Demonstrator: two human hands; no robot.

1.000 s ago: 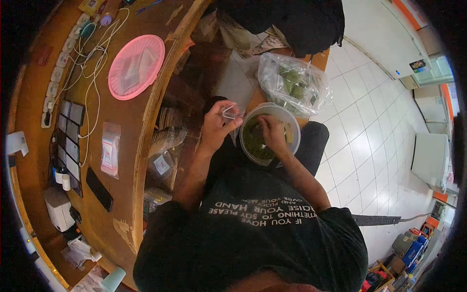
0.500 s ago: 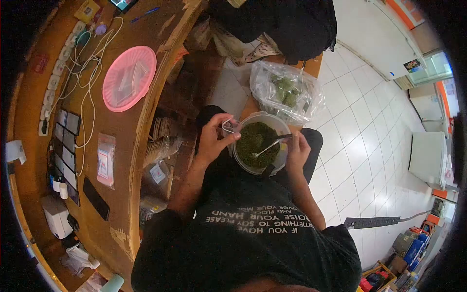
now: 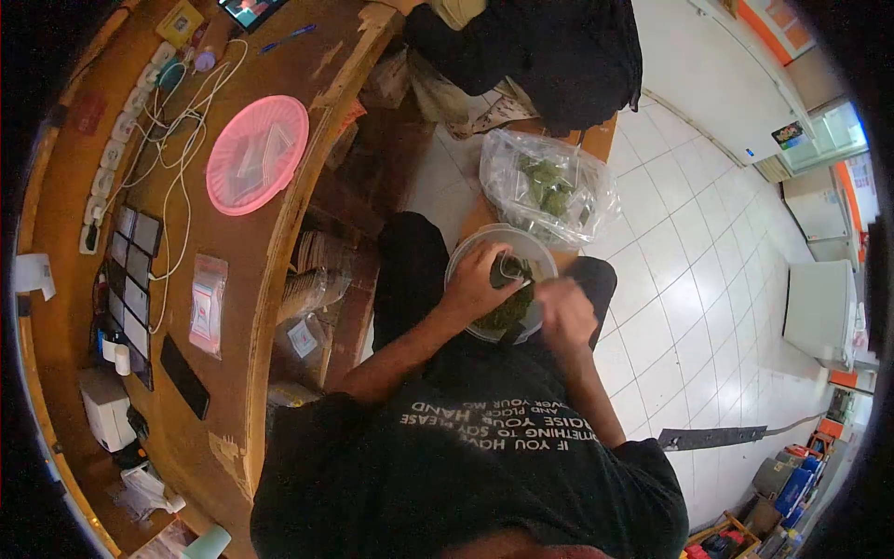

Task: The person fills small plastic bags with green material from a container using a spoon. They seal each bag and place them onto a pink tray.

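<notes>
A round clear plastic tub of crumbled dark green dried herb stands between my legs. Over its middle, my left hand pinches a small clear plastic bag, its mouth spread into a rounded opening. Close by on the right, my right hand is closed and smeared by motion. The spoon it grips is mostly hidden; only a pale streak shows near the bag. Beyond the tub lies a big clear plastic bag with green leafy clumps inside.
Left is a worn wooden counter bearing a pink basket of clear bags, a packet, a black phone and white cables. Someone in black clothing sits beyond the leafy bag. White tiled floor extends right.
My left hand has moved right with the small bag, from the tub's rim to over its middle. My right hand has come lower, and the spoon has left the herb's surface.
</notes>
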